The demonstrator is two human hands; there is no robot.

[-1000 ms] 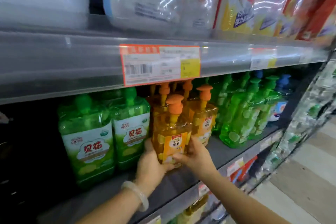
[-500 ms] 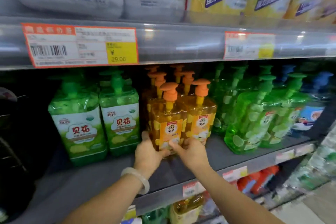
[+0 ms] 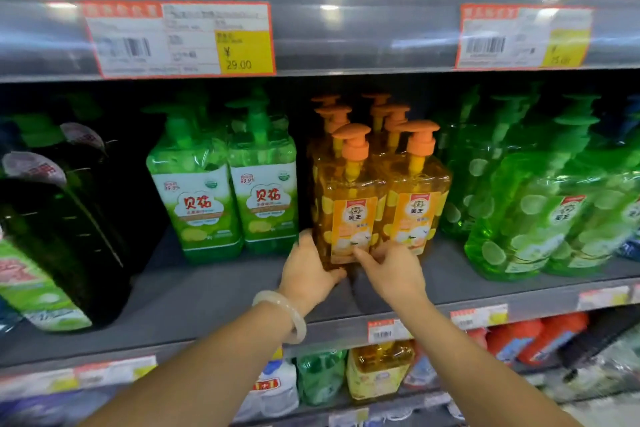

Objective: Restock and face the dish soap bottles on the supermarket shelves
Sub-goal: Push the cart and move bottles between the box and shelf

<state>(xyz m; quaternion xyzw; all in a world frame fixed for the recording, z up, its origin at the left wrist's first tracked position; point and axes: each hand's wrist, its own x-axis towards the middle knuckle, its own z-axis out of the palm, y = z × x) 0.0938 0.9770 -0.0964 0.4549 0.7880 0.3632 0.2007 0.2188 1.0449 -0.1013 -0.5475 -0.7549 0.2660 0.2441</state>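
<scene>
Now, at nine o'clock of the front orange bottle (image 3: 349, 215) stand two green pump bottles (image 3: 228, 198). The left hand (image 3: 306, 276) wraps the orange bottle's lower left corner; the right hand (image 3: 391, 270) pinches its base from four o'clock. A second orange bottle (image 3: 415, 204) touches it at three o'clock on the grey shelf (image 3: 214, 295).

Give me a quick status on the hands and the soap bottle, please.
Left hand and right hand both grip the front-left orange pump-top dish soap bottle low down. Bottle upright on grey shelf. Nothing in the way.
</scene>
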